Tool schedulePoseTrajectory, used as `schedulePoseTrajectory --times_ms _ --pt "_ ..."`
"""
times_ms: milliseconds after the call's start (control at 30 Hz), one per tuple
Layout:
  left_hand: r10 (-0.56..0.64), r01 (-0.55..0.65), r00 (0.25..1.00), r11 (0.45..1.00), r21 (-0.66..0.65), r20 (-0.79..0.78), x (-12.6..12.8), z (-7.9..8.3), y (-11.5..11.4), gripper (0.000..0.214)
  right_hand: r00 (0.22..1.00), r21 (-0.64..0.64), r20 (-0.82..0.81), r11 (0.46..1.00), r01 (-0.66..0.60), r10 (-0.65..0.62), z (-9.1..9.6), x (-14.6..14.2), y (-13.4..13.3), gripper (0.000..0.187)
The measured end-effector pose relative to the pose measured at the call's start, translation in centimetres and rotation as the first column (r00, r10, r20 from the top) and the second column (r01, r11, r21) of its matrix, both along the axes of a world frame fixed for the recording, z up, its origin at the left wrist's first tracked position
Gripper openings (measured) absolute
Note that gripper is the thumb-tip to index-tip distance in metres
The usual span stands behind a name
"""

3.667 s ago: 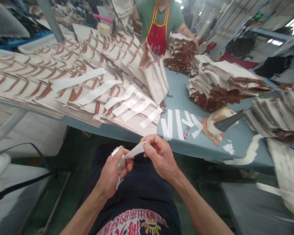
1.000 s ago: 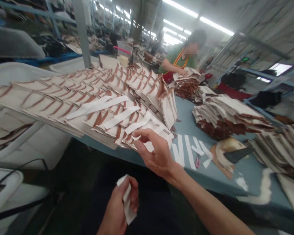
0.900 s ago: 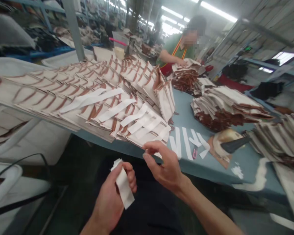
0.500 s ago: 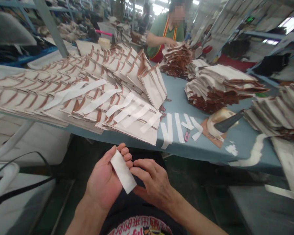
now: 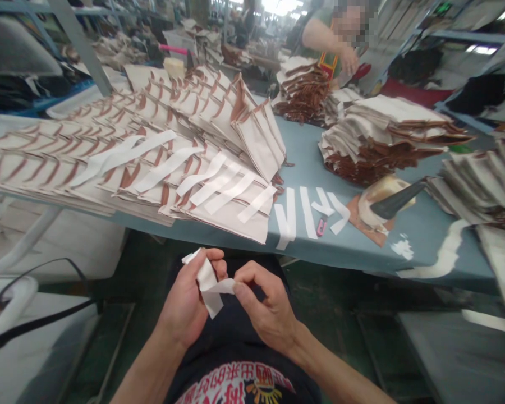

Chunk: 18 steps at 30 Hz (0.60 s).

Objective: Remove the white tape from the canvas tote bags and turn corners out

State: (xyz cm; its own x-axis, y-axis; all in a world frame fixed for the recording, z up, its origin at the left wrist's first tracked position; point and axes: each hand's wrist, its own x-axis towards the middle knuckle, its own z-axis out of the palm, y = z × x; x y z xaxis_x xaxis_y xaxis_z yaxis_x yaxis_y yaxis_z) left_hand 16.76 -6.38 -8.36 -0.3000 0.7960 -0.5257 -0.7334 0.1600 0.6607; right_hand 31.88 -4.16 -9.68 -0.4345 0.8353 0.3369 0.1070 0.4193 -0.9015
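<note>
In front of my lap, my left hand (image 5: 189, 303) grips a white strip (image 5: 208, 275) between its thumb and fingers, with one end hanging down past the palm. My right hand (image 5: 263, 306) pinches a narrow white end (image 5: 224, 287) that stretches across from the strip. Whether this end is a backing layer or a second strip, I cannot tell. Beyond my hands, more white strips (image 5: 286, 224) lie on the blue-grey table, beside a small pink tool (image 5: 321, 226). Other strips (image 5: 225, 188) rest on rows of off-white fabric pieces (image 5: 252, 221) with brown edging.
A brush or spatula with a dark handle (image 5: 398, 199) lies over a pale container on a brown board (image 5: 372, 224). Stacks of fabric pieces (image 5: 362, 151) stand at the right. Across the blue-grey table (image 5: 303, 151) a co-worker (image 5: 326, 42) leans over another stack.
My right hand has taken hold of a white end and drawn it rightward from the strip. My left fingers have closed more around the strip. The co-worker has moved right, lifting an arm.
</note>
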Motion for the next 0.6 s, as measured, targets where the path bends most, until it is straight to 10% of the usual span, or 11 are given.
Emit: schedulePoseTrajectory --times_ms 267,600 --pt "-0.253 0.262 0.942 0.965 0.014 -0.223 -0.2 -2.9 -1.1 0.046 0.998 -0.186 0.054 0.981 0.05 -0.04 0.6 -0.3 2.3 0.021" --pt "-0.322 0.324 0.938 0.946 0.007 0.131 -0.3 -2.2 -2.5 0.026 0.992 -0.623 -0.123 0.78 -0.055 -0.029 -1.8 -2.8 2.8 0.059"
